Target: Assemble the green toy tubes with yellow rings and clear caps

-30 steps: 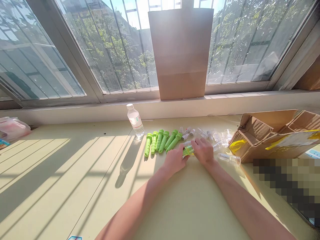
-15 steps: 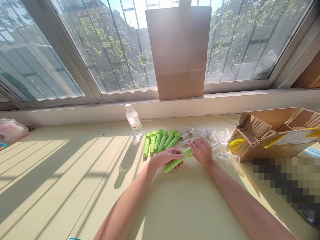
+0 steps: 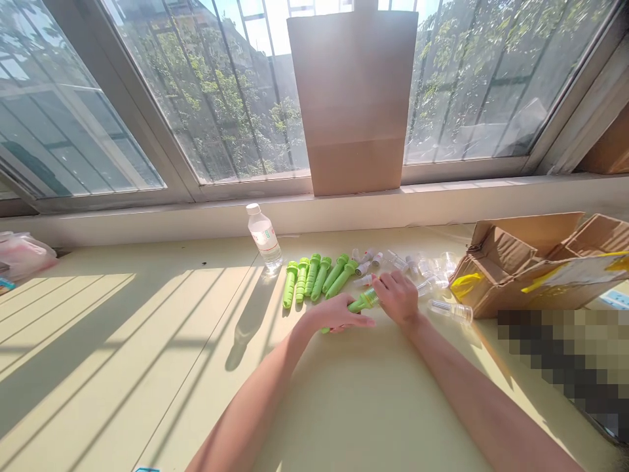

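Between my hands is a green tapered plastic spike, tilted with its wider end up to the right. My left hand is closed round its lower part, thumb stretched along the near side, so most of the narrow end is hidden. Over the wide end my right hand is closed, and a pale see-through part shows beside its fingers; what it covers is hidden. Several more green spikes lie in a row just beyond my left hand. Clear plastic tubes and small white-and-clear pieces lie around and behind my right hand.
A water bottle stands left of the green row. On the right is an open cardboard box with yellow tape. A cardboard sheet leans against the window. A plastic bag lies at the far left of the table.
My left hand has shifted its hold on the spike, turning so its back faces up and its thumb now points right. My right hand stays at the wide end.
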{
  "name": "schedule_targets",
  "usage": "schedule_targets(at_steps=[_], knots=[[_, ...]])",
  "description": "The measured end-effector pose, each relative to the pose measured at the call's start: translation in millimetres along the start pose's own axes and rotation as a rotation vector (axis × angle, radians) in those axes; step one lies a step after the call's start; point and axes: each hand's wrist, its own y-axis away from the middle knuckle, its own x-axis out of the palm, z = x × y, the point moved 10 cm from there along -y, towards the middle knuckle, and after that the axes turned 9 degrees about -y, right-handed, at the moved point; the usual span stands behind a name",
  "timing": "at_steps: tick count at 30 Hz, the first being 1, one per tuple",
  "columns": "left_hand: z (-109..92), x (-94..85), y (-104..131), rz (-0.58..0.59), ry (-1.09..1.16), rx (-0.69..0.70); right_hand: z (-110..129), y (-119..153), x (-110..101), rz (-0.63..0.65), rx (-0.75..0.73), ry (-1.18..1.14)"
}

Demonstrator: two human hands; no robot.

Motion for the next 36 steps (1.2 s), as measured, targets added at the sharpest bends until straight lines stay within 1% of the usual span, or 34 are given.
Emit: schedule_targets(at_steps=[3,7,11,13,15,17,19,20,21,22,24,25,27,29,31,34,36], knots=[[5,-6.5,-7,-0.130,-0.226,-0.067,-4,2,13,0.105,0.039,-0.031],[-2,-15.8,-11,-0.298,-0.442,-0.061,-9,4,25,0.247,0.103,-0.055],[-5,-24.3,-9,-0.473,-0.679,-0.121,-12,5,36,0.406,0.178,-0.096],[-9,-24.8,-9,-0.556,-0.790,-0.137,-15,8,42,0.489,0.216,-0.117],[-13,-22.4,-9,-0.610,-0.845,-0.139,-19,10,45,0.527,0.247,-0.125],[-18,-20.3,-9,-0.644,-0.849,-0.135,-24,11,43,0.504,0.276,-0.126],[-21,-20.1,-8,-0.647,-0.787,-0.114,-29,9,38,0.446,0.291,-0.138],[-22,-19.8,-7,-0.617,-0.724,-0.098,-30,9,36,0.415,0.292,-0.152],[-21,-18.6,-6,-0.562,-0.638,-0.070,-31,8,33,0.386,0.289,-0.170],[-19,-15.1,-6,-0.468,-0.535,-0.045,-31,7,31,0.360,0.285,-0.188],[-17,-0.1,-5,-0.201,-0.332,0.020,-28,5,27,0.325,0.274,-0.215],[-16,3.3,-2,-0.118,-0.285,0.032,-27,5,25,0.312,0.264,-0.220],[-10,-4.4,2,-0.126,-0.281,-0.013,-22,3,23,0.293,0.232,-0.213],[-5,-11.1,0,-0.181,-0.303,-0.058,-19,3,23,0.278,0.202,-0.195],[-3,-11.4,-6,-0.220,-0.324,-0.082,-20,4,25,0.283,0.193,-0.178],[-2,-16.9,-14,-0.352,-0.404,-0.128,-21,5,30,0.314,0.190,-0.137],[-3,-19.9,-17,-0.416,-0.485,-0.148,-20,4,32,0.346,0.184,-0.105]])
